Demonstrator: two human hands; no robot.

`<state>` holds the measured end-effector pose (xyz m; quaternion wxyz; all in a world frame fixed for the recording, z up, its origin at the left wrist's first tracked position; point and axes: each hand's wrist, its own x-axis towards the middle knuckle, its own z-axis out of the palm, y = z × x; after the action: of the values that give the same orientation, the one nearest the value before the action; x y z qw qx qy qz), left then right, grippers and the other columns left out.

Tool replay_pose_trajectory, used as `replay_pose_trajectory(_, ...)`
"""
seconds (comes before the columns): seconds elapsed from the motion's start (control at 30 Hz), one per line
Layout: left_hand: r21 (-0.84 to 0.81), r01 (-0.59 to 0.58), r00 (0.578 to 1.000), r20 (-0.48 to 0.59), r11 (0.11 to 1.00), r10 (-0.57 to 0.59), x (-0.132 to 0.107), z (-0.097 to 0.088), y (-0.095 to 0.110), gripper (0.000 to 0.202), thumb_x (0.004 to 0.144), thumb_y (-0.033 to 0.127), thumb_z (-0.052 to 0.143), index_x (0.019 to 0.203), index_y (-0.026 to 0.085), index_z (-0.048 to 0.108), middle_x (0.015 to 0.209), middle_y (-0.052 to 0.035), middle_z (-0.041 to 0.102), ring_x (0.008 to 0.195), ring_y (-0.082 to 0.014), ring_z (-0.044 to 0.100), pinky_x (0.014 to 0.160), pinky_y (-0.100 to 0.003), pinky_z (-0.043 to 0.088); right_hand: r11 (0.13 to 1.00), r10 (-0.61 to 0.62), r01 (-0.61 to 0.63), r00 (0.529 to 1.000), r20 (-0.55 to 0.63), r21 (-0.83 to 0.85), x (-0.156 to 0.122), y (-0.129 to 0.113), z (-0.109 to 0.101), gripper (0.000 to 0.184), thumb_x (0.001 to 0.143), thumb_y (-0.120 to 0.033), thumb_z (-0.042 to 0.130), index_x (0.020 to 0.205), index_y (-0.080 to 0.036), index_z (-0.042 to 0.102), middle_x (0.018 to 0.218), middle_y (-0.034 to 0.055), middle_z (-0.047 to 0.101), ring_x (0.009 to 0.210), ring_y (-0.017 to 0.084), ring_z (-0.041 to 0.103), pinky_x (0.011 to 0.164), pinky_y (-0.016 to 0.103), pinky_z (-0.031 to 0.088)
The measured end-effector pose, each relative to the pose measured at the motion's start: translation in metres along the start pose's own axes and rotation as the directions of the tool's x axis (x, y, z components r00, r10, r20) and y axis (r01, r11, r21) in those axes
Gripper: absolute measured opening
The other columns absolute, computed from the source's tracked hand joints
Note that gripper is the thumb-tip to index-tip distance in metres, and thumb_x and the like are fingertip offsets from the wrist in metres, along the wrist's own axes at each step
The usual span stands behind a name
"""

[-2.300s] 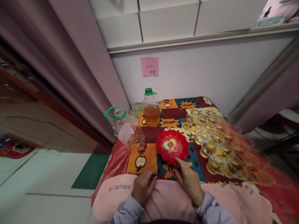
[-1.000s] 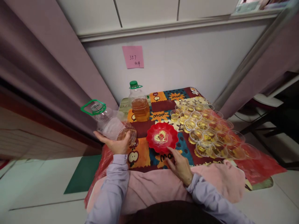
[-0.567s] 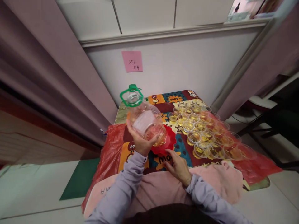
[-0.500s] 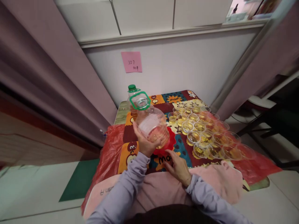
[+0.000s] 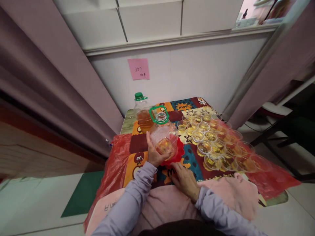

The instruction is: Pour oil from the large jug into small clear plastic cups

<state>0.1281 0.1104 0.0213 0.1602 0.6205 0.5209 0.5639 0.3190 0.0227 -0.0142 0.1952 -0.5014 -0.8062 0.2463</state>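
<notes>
Head view. Uncapped bottle (image 5: 165,132): shifted from my ten o'clock to twelve, now aligned with the red bowl (image 5: 181,150), contact unclear. Left grip (image 5: 156,154): wrapped round its lower side. Right grip (image 5: 185,182): loosely parted, visibly holding nothing, at the bowl's six o'clock. Cups (image 5: 204,148): two o'clock.

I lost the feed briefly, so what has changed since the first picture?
The left hand has taken hold of the open bottle and brought it rightward to the red bowl, partly hiding the bowl; whether they touch is unclear. The right hand stays by the bowl's near edge; the capped bottle and cups stayed put.
</notes>
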Motion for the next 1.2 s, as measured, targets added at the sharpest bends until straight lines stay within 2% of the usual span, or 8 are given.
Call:
replay_pose_trajectory(0.33, -0.016, 0.055, 0.998, -0.009, 0.998, -0.055, 0.003, -0.005, 0.009, 0.147, 0.053, 0.057, 0.101, 0.169, 0.011, 0.023, 0.174, -0.0294, 0.030, 0.166, -0.0429, 0.026, 0.137, -0.054, 0.022, 0.998, -0.051, 0.049, 0.997, 0.061, 0.025, 0.011, -0.006, -0.005, 0.053, 0.094, -0.020, 0.068, 0.146, -0.021, 0.059, 0.135, 0.0143, 0.073, 0.117, 0.031, 0.076, 0.093, 0.043, 0.063)
replay_pose_trajectory(0.47, -0.020, 0.102, 0.993, -0.060, 0.995, -0.103, -0.001, -0.002, 0.007, 0.153, 0.050, 0.053, 0.103, 0.170, 0.008, 0.017, 0.175, -0.0323, 0.023, 0.167, -0.0430, 0.021, 0.138, -0.050, 0.015, 0.986, -0.159, 0.163, 0.983, -0.089, 0.031, -0.001, -0.005, -0.015, 0.069, 0.096, -0.023, 0.069, 0.160, -0.022, 0.045, 0.138, 0.0159, 0.074, 0.114, 0.029, 0.077, 0.093, 0.042, 0.065)
replay_pose_trajectory(0.57, -0.054, 0.109, 0.993, -0.046, 0.993, -0.111, -0.001, -0.001, 0.005, 0.161, 0.049, 0.052, 0.104, 0.170, 0.006, 0.008, 0.175, -0.0350, 0.017, 0.168, -0.0432, 0.019, 0.138, -0.048, 0.015, 0.982, -0.154, 0.185, 0.916, -0.371, 0.048, -0.024, 0.000, -0.032, 0.051, 0.102, -0.028, 0.065, 0.151, -0.024, 0.053, 0.122, 0.0119, 0.080, 0.100, 0.024, 0.080, 0.087, 0.037, 0.065)
replay_pose_trajectory(0.67, -0.122, 0.102, 0.994, -0.028, 0.987, -0.106, 0.000, 0.001, 0.006, 0.164, 0.053, 0.052, 0.103, 0.171, 0.012, -0.001, 0.174, -0.0331, 0.021, 0.165, -0.0415, 0.029, 0.137, -0.049, 0.021, 0.998, -0.040, 0.063, 0.806, -0.590, 0.019, -0.053, 0.016, -0.059, 0.031, 0.104, -0.034, 0.067, 0.133, -0.025, 0.063, 0.099, 0.0064, 0.080, 0.086, 0.022, 0.079, 0.077, 0.033, 0.063)
replay_pose_trajectory(0.77, -0.152, 0.091, 0.995, -0.034, 0.984, -0.097, -0.001, 0.004, 0.006, 0.161, 0.056, 0.056, 0.102, 0.171, 0.020, -0.006, 0.171, -0.0289, 0.028, 0.162, -0.0401, 0.035, 0.135, -0.053, 0.025, 0.991, 0.045, -0.124, 0.694, -0.719, -0.058, -0.074, 0.040, -0.087, 0.033, 0.101, -0.042, 0.072, 0.129, -0.025, 0.066, 0.105, 0.0092, 0.080, 0.093, 0.026, 0.078, 0.084, 0.040, 0.063)
replay_pose_trajectory(0.83, -0.150, 0.074, 0.997, -0.026, 0.986, -0.079, -0.002, 0.003, 0.004, 0.161, 0.057, 0.058, 0.101, 0.171, 0.021, -0.007, 0.169, -0.0283, 0.031, 0.160, -0.0407, 0.038, 0.133, -0.055, 0.028, 0.967, 0.060, -0.224, 0.662, -0.747, -0.121, -0.080, 0.056, -0.101, 0.046, 0.098, -0.051, 0.073, 0.134, -0.024, 0.065, 0.121, 0.0144, 0.078, 0.111, 0.032, 0.076, 0.096, 0.048, 0.061)
replay_pose_trajectory(1.0, -0.062, 0.042, 0.997, -0.057, 0.997, -0.046, -0.013, -0.019, -0.019, 0.157, 0.058, 0.067, 0.097, 0.170, 0.022, -0.003, 0.169, -0.0275, 0.031, 0.158, -0.0421, 0.040, 0.131, -0.059, 0.029, 0.916, 0.064, -0.299, 0.767, -0.638, -0.267, -0.068, 0.076, -0.112, 0.076, 0.087, -0.070, 0.077, 0.143, -0.022, 0.061, 0.162, 0.0222, 0.053, 0.151, 0.044, 0.049, 0.125, 0.069, 0.034)
replay_pose_trajectory(1.2, 0.020, 0.197, 0.965, -0.178, 0.980, -0.191, -0.049, -0.074, -0.059, 0.135, 0.073, 0.069, 0.082, 0.170, 0.021, 0.001, 0.169, -0.0285, 0.031, 0.155, -0.0441, 0.043, 0.124, -0.068, 0.036, 0.879, 0.101, -0.336, 0.825, -0.556, -0.339, -0.055, 0.078, -0.098, 0.075, 0.087, -0.063, 0.078, 0.144, -0.018, 0.057, 0.171, 0.0254, 0.040, 0.160, 0.047, 0.035, 0.127, 0.076, 0.020)
